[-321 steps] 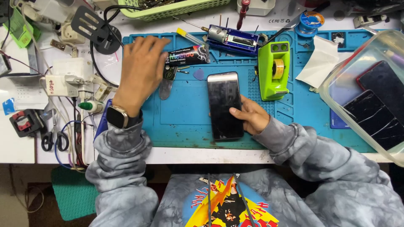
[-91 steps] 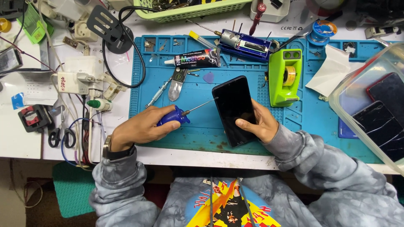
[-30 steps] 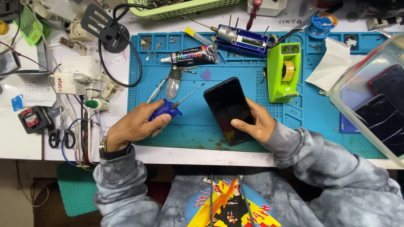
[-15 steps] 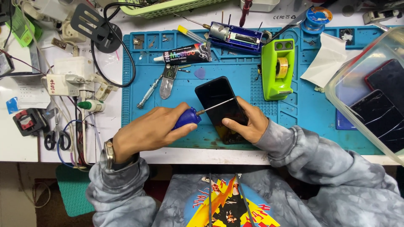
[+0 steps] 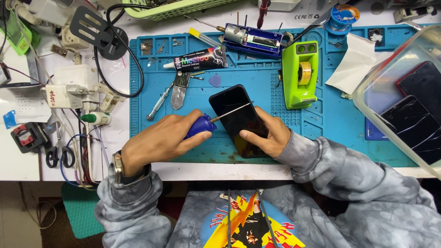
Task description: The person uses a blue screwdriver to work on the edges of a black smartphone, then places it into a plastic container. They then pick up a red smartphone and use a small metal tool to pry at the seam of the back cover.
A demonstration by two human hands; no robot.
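A black smartphone [image 5: 236, 115] lies tilted on the blue work mat [image 5: 335, 124], near its front edge. My right hand [image 5: 266, 135] grips the phone's lower end and holds it down. My left hand [image 5: 158, 140] is closed around a blue-handled screwdriver [image 5: 202, 126]. The thin metal shaft crosses the phone's dark screen, with its tip near the upper right edge.
A green tape dispenser [image 5: 301, 73], a black glue tube [image 5: 197, 62], a metal tool [image 5: 179, 87] and a blue device [image 5: 250, 39] sit on the mat. A clear plastic bin [image 5: 404, 101] with several phones stands at right. Cables, scissors [image 5: 57, 154] and adapters crowd the left.
My left hand picked up the screwdriver and has moved right, bringing its shaft over the phone. My right hand still holds the phone, which has turned slightly.
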